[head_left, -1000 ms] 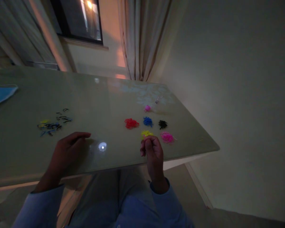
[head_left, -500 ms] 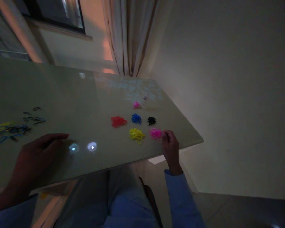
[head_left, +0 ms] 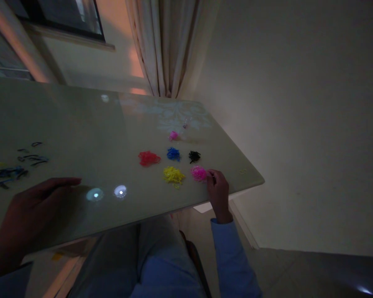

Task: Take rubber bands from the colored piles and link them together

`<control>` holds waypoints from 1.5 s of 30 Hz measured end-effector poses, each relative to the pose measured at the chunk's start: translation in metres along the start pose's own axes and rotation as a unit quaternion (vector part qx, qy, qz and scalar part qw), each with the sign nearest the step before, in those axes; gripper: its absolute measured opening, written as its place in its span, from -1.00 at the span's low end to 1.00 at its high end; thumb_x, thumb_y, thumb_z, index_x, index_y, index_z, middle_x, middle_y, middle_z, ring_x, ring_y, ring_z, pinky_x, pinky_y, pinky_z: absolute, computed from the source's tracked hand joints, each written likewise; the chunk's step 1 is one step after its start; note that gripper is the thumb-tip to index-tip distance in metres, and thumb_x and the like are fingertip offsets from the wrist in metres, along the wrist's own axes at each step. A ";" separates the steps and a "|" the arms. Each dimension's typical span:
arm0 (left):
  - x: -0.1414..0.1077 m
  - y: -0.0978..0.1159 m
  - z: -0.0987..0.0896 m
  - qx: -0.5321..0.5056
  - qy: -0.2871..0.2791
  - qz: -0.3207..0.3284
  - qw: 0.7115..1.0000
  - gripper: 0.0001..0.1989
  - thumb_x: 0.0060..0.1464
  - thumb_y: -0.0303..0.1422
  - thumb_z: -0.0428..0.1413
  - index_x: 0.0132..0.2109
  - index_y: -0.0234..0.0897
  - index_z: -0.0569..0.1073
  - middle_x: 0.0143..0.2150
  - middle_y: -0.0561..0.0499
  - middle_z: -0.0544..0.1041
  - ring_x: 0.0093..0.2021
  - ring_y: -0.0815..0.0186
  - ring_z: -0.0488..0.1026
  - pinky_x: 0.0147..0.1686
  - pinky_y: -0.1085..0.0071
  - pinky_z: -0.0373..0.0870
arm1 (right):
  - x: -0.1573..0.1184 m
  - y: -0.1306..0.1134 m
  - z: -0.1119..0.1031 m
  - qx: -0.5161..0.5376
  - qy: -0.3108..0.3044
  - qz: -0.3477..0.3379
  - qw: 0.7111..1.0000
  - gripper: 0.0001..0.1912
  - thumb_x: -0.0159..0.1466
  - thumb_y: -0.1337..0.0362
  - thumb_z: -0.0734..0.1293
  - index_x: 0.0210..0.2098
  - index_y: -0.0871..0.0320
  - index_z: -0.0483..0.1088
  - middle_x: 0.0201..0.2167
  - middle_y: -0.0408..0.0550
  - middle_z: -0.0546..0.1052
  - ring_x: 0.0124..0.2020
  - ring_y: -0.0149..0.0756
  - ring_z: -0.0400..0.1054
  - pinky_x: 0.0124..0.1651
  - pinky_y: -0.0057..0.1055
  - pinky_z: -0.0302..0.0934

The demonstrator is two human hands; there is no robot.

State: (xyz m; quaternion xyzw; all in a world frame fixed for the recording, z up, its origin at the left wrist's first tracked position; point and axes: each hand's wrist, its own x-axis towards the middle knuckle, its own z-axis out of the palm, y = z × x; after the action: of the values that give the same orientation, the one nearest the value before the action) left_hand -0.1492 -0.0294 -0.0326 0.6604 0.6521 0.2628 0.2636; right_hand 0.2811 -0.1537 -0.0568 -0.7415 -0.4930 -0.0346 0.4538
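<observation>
My right hand point(head_left: 218, 188) is at the right edge of a pink pile of small rubber bands point(head_left: 198, 173), its thumb and fingers pinched together and touching the pile. Whatever lies between the fingertips is too small to make out. To the left of the pink pile is a yellow pile point(head_left: 173, 175); behind are a black pile point(head_left: 194, 156), a blue pile point(head_left: 173, 154) and a red pile point(head_left: 148, 158). My left hand point(head_left: 37, 207) rests on the table's left part, index finger stretched out, holding nothing visible.
Mixed dark, blue and yellow bands point(head_left: 12, 174) lie at the far left, with several loose dark ones point(head_left: 34, 158) beyond them. A pink bundle point(head_left: 173, 135) and a clear bag-like thing point(head_left: 186, 123) sit farther back. The glass table point(head_left: 118, 219) ends near a wall at right.
The view has turned slightly, shifting most things a little left in the picture. My right hand stays pinched at the pink pile; my left hand stays resting on the table.
</observation>
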 end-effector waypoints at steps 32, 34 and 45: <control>0.003 0.012 0.010 -0.094 0.036 0.074 0.992 -0.67 -0.01 -0.18 0.00 -0.26 -0.23 0.59 -0.20 -0.08 0.65 -0.16 0.13 0.55 -0.08 0.27 0.45 | -0.041 -0.157 0.070 0.236 -0.088 -0.146 0.957 -0.88 0.35 0.32 0.30 -0.28 0.17 0.48 -0.46 -0.14 0.47 -0.47 -0.41 0.26 -0.37 -0.47 0.18; 0.003 0.009 0.013 -0.108 0.040 0.090 0.989 -0.69 0.01 -0.22 0.00 -0.27 -0.24 0.59 -0.21 -0.06 0.65 -0.16 0.15 0.55 -0.09 0.28 0.45 | -0.043 -0.170 0.089 0.248 -0.136 -0.151 0.947 -0.85 0.36 0.31 0.28 -0.29 0.17 0.49 -0.45 -0.12 0.50 -0.47 -0.40 0.29 -0.37 -0.47 0.19; 0.002 0.006 0.016 -0.152 0.040 0.142 0.977 -0.74 0.02 -0.44 -0.02 -0.30 -0.25 0.59 -0.28 -0.03 0.63 -0.22 0.25 0.54 -0.14 0.33 0.43 | -0.035 -0.172 0.127 0.236 -0.329 -0.076 0.911 -0.77 0.31 0.18 0.28 -0.23 0.16 0.53 -0.29 0.00 0.61 -0.28 -0.24 0.48 -0.20 -0.39 0.31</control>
State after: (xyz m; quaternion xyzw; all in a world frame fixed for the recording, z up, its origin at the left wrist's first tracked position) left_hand -0.1342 -0.0276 -0.0398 0.6870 0.5144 0.4202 0.2948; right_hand 0.0817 -0.0709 -0.0380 -0.5425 -0.6630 0.2941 0.4238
